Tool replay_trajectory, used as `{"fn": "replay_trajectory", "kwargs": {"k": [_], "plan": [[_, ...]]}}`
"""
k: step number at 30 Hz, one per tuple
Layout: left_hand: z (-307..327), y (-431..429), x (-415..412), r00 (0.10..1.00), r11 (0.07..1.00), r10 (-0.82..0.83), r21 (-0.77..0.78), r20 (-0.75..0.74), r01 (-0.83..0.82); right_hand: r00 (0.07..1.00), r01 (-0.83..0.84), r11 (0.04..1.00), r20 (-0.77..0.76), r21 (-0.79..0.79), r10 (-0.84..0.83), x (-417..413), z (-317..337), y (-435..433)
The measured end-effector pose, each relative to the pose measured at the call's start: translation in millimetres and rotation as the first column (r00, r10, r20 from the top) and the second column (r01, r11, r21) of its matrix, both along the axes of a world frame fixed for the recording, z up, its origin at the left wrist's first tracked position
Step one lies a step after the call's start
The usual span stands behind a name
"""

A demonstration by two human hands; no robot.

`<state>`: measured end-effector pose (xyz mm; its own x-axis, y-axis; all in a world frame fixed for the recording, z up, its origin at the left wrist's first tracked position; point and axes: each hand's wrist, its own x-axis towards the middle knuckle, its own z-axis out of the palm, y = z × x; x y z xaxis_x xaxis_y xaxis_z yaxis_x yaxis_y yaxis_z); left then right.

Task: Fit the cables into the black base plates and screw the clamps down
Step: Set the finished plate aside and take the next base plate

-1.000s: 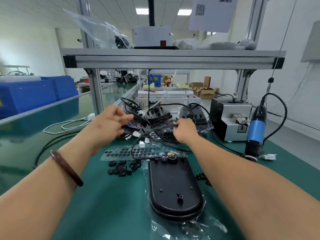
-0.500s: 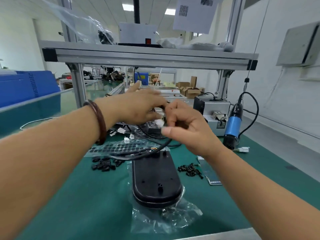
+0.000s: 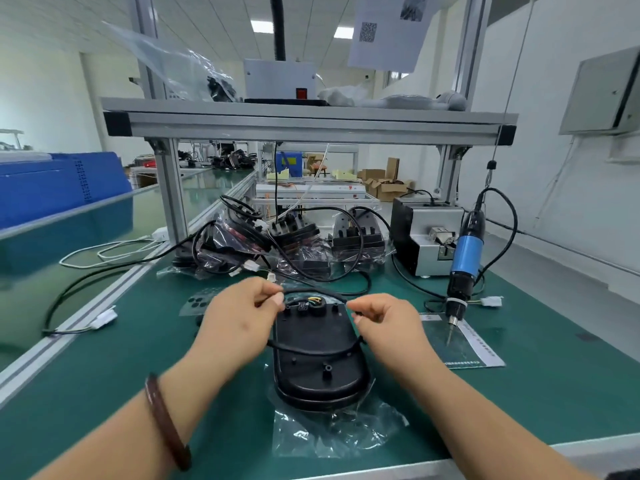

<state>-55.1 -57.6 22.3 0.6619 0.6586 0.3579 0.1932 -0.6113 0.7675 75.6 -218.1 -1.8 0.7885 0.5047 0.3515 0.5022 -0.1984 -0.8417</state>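
A view from a head-worn camera, looking down at a green workbench (image 3: 104,393). A black base plate (image 3: 317,362), long with rounded ends, lies flat in the middle of the bench on a clear plastic bag (image 3: 332,434), directly in front of the person. A black cable (image 3: 311,351) loops over it, crossing the middle of the plate and arching round its far end, where short coloured wires show. The left hand (image 3: 239,320), at the plate's far left corner, pinches the cable between thumb and forefinger. The right hand (image 3: 384,323), at the far right corner, has its fingers curled and pinches the same cable. A dark bracelet (image 3: 166,420) sits on the left wrist. To the right, a blue electric screwdriver (image 3: 465,258) hangs upright, its tip just above a printed sheet (image 3: 474,348). Behind the hands lies a heap of bagged plates and cables (image 3: 294,244), with a grey metal box (image 3: 422,237) beside it
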Motion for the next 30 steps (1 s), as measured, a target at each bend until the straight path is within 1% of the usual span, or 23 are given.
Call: {"fn": "replay_trajectory", "kwargs": {"k": [1,4,5,6,8,9,10,13,18,22,30], "plan": [[-3.9,-1.5,-3.2,0.999,0.998,0.043,0.046,-0.010,-0.042,1.000,0.006,0.997,0.024,-0.078,-0.004,-0.6,-1.2,-0.7],[-16.1,0.7,-13.1,0.992,0.997,0.072,-0.002,-0.099,-0.072,0.999,-0.001,0.979,0.052,-0.204,0.012,-4.7,-2.5,-5.2],[-20.1,1.9,-14.9,0.991,0.996,0.061,-0.059,-0.122,-0.069,0.998,-0.018,0.974,0.059,-0.228,0.032,-6.9,-3.2,-5.9],[-22.8,0.9,-15.7,0.992,0.983,0.042,-0.173,-0.122,-0.062,0.997,-0.038,0.968,0.061,-0.248,0.055,-9.5,-4.8,-5.9],[-25.2,-6.9,-14.0,0.998,0.900,0.001,-0.436,-0.057,-0.026,0.997,-0.069,0.962,0.025,-0.266,0.078,-15.3,-8.4,-4.3],[-28.0,-10.1,-11.7,1.000,0.861,-0.009,-0.509,-0.024,-0.004,0.997,-0.072,0.962,-0.007,-0.262,0.073,-18.2,-10.2,-3.0],[-31.4,-12.3,-9.1,1.000,0.858,-0.010,-0.513,-0.010,0.003,0.997,-0.068,0.967,-0.037,-0.246,0.060,-20.1,-11.5,-2.0],[-37.5,-17.1,-7.8,0.999,0.893,0.041,-0.449,0.001,-0.036,0.994,-0.049,0.982,-0.109,-0.181,0.030,-23.4,-12.0,-0.3],[-32.9,-14.9,-22.6,0.991,0.890,0.091,-0.454,0.094,-0.039,0.996,-0.063,0.991,-0.070,-0.122,0.055,-31.0,1.6,4.3],[-21.3,-7.4,-41.6,0.960,0.856,0.183,-0.515,0.213,-0.049,0.988,-0.147,0.984,-0.057,-0.105,0.142,-37.8,22.0,23.9],[-14.3,20.4,-99.9,0.904,0.832,0.312,-0.544,0.292,-0.111,0.939,-0.340,0.935,-0.080,-0.102,0.333,-67.9,43.7,81.9]]}}
